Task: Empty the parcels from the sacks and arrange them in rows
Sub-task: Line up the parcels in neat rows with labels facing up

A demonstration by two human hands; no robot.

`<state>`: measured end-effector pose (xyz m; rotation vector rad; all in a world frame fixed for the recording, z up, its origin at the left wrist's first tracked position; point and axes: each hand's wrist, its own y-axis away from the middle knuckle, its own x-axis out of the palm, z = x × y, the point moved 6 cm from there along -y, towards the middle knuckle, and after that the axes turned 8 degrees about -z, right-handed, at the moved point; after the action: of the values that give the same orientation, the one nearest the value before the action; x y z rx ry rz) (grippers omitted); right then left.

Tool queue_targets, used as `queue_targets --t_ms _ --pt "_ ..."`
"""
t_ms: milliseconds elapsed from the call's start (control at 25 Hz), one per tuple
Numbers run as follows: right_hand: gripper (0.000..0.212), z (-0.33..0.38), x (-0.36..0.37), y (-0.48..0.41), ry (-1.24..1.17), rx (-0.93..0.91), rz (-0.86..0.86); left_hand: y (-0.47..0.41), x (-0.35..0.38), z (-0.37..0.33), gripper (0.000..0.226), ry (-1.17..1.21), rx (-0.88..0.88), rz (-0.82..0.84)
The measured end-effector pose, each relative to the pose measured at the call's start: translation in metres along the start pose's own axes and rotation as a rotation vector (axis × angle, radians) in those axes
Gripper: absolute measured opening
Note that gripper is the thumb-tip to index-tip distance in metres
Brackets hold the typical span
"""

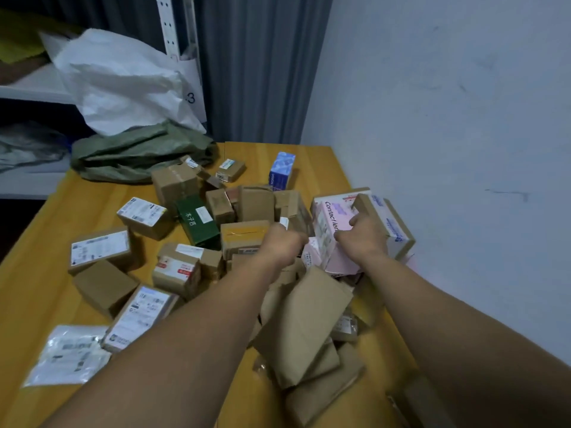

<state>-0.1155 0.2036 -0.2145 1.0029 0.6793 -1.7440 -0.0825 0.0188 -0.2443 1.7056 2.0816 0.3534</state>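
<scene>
A jumbled heap of several parcels covers the wooden table (46, 267), mostly brown cardboard boxes. Among them are a green box (197, 222), a blue box (281, 169), a brown paper mailer (306, 322) and a clear plastic pouch (66, 355). My right hand (364, 234) grips the pink "Contact lens" box (330, 242) at the right of the heap. My left hand (282, 242) reaches into the middle of the heap with curled fingers beside a taped brown box (244, 236); what it holds is hidden. An empty green sack (139, 152) lies crumpled at the table's far left, a white sack (120, 84) above it.
A shelving unit (34, 88) stands at the left behind the sacks. A grey curtain (259, 66) hangs at the back. A pale wall (448, 118) runs along the table's right edge. Bare tabletop shows at the far right corner and along the left side.
</scene>
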Motion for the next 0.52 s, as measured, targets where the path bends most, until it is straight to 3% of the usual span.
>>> queue_targets --t_ms 200,320,440,520 --pt "0.074 -0.022 0.015 -0.017 0.159 -0.031 0.026 -0.003 0.031 -0.002 0.041 -0.178 0.096 0.045" --pt "0.08 -0.026 0.02 -0.023 0.139 -0.01 0.03 0.009 0.036 -0.003 0.082 -0.392 0.185 0.203" --pt "0.083 -0.033 0.03 -0.024 0.089 0.035 0.091 0.025 0.048 0.006 0.133 -0.879 0.255 0.329" --pt "0.085 -0.035 0.031 -0.025 0.074 0.054 0.122 0.034 0.057 0.019 0.146 -1.083 0.245 0.363"
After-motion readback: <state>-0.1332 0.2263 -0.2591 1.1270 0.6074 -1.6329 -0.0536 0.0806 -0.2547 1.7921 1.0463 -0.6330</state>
